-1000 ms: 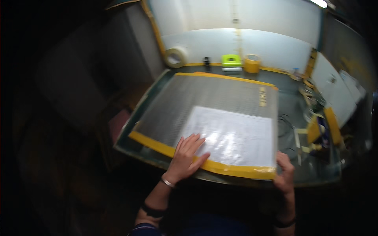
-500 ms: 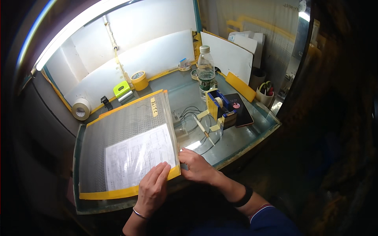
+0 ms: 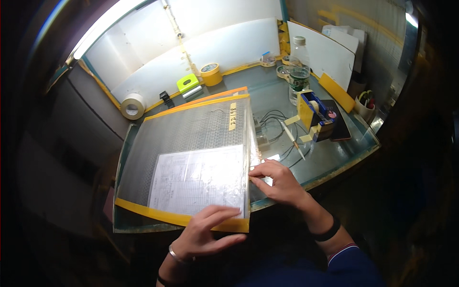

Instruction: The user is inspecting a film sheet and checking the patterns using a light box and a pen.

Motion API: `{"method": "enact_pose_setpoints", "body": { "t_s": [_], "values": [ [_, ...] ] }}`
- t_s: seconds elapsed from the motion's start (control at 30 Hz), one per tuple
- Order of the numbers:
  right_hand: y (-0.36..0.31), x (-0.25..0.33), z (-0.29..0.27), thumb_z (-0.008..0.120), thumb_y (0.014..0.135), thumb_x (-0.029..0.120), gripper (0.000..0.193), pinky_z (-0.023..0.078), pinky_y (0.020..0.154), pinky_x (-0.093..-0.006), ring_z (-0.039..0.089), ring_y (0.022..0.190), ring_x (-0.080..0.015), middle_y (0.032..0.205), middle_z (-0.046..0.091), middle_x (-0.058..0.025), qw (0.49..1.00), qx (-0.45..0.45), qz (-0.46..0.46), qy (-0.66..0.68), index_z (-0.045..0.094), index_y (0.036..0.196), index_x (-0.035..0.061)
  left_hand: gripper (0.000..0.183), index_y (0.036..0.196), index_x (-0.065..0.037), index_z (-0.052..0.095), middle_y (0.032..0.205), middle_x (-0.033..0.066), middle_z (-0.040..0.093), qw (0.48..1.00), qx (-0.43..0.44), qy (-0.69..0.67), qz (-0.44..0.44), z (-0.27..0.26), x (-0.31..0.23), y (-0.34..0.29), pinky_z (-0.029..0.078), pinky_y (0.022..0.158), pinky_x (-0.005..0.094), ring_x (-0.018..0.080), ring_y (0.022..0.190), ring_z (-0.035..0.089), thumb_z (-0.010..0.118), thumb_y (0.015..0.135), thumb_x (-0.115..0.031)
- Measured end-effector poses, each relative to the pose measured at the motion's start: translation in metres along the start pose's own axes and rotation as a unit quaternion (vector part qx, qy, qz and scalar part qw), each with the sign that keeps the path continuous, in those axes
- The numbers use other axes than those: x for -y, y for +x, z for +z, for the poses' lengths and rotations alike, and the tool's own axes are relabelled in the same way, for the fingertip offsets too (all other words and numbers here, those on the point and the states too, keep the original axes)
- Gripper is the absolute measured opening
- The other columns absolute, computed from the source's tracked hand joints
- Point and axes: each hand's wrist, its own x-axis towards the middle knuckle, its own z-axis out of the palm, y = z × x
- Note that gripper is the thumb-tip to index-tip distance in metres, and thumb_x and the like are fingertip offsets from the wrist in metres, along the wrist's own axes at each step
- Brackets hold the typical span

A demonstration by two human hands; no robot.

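Note:
A large clear plastic-covered sheet (image 3: 191, 129) edged with yellow tape lies flat on the glass worktable (image 3: 330, 153). A white printed paper (image 3: 198, 179) sits under the plastic at its near right. My left hand (image 3: 208, 234) rests flat on the sheet's near yellow edge, fingers spread. My right hand (image 3: 277, 179) pinches the sheet's right edge beside the paper's corner.
To the right stand a yellow tape dispenser (image 3: 313, 112), a clear water bottle (image 3: 299, 71), a pen (image 3: 292, 138) and dark cables (image 3: 275, 119). At the back are tape rolls (image 3: 133, 105), a yellow roll (image 3: 210, 74) and a green block (image 3: 187, 82). White panels line the rear.
The view has swung from the sheet's left side to its right. My right hand has moved onto the sheet's right edge; my left hand stays on the near yellow edge.

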Motion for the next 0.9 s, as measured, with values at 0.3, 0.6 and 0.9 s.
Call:
{"method": "enact_pose_setpoints", "body": {
  "t_s": [0.3,0.6,0.9],
  "values": [
    [0.001,0.003,-0.002,0.068,0.085,0.010,0.015,0.044,0.103,-0.0447,0.068,0.092,-0.0284,0.094,0.072,-0.0112,0.998,0.019,0.063,-0.004,0.071,0.099,0.0039,0.052,0.122,-0.001,0.055,0.097,0.0197,0.052,0.966,-0.050,0.234,-0.093,0.046,0.007,0.028,0.051,0.072,0.0439,0.0368,0.086,0.059,0.072,0.080,-0.025],
    [0.000,0.002,-0.001,0.068,0.084,0.008,0.014,0.048,0.097,-0.0410,0.068,0.093,-0.0266,0.094,0.072,-0.0117,0.996,0.026,0.082,0.017,0.072,0.098,0.0038,0.016,0.080,0.001,0.051,0.071,0.0206,0.057,0.973,-0.036,0.193,-0.121,-0.009,-0.001,-0.030,0.050,0.062,0.0450,0.0416,0.067,0.060,0.063,0.084,-0.008],
    [0.001,0.017,-0.018,0.055,0.098,0.007,0.036,0.044,0.106,-0.0355,0.057,0.118,-0.0213,0.125,0.059,-0.0142,0.893,-0.162,0.131,0.400,0.047,0.132,-0.0013,0.025,0.105,0.002,0.066,0.080,0.0123,0.063,0.989,0.017,0.055,-0.136,-0.066,-0.052,-0.125,0.051,0.064,0.0340,0.0238,0.070,0.064,0.057,0.083,0.010]
  ]
}}
